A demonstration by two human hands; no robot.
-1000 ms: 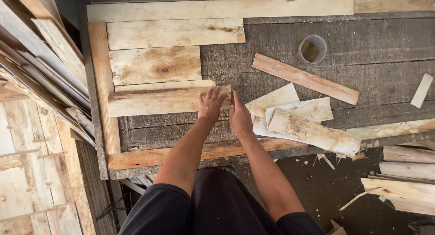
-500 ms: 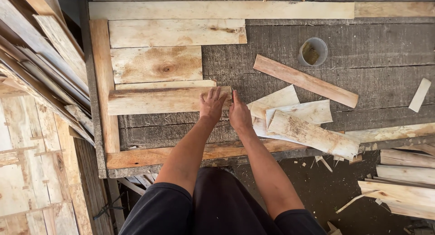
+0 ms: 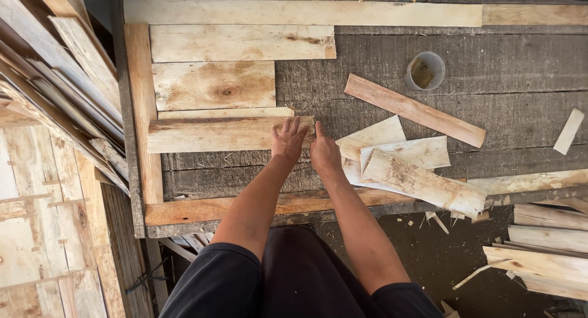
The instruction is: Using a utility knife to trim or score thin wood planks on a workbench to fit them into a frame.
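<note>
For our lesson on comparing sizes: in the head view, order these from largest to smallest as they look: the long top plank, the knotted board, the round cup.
1. Long top plank
2. Knotted board
3. Round cup

My arms are bare to my left hand (image 3: 286,143) and right hand (image 3: 324,154). I'm wearing dark shorts, black or perhaps deep navy in this light, hemmed above the knees. No gloves, rings or watch.
</note>
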